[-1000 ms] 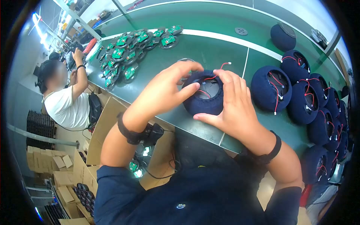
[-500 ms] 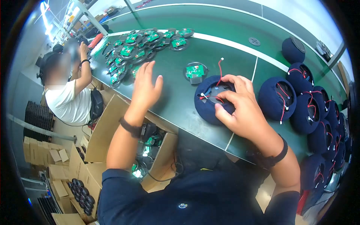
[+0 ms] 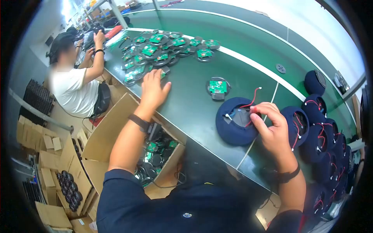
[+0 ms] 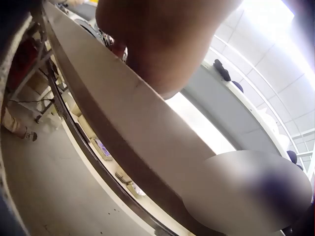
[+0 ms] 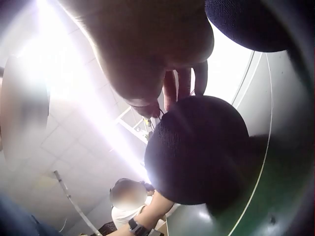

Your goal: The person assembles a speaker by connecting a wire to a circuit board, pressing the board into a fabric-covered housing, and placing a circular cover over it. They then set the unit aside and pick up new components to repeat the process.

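Note:
A round navy fabric-covered shell (image 3: 236,134) lies on the green bench, its opening facing up and showing red wires and a white plug. At its right rim my right hand (image 3: 274,130) pinches a red wire (image 3: 252,104) between thumb and index finger. In the right wrist view the shell (image 5: 197,152) appears from the side, below the fingers. My left hand (image 3: 153,91) reaches palm down, fingers extended, to the near edge of a pile of black discs with green circuit boards (image 3: 149,50). One such disc with a circuit board (image 3: 218,86) sits alone behind the shell.
More navy shells (image 3: 314,143) with red wires crowd the right side of the bench. An open cardboard box (image 3: 116,130) with boards inside stands below the front edge. Another person (image 3: 75,89) works at the far left. A small grey disc (image 3: 280,68) lies farther back.
The left hand has left the shell and moved left to the board pile. The right hand has shifted from clasping the shell to pinching a wire at its rim. The lone disc came into view.

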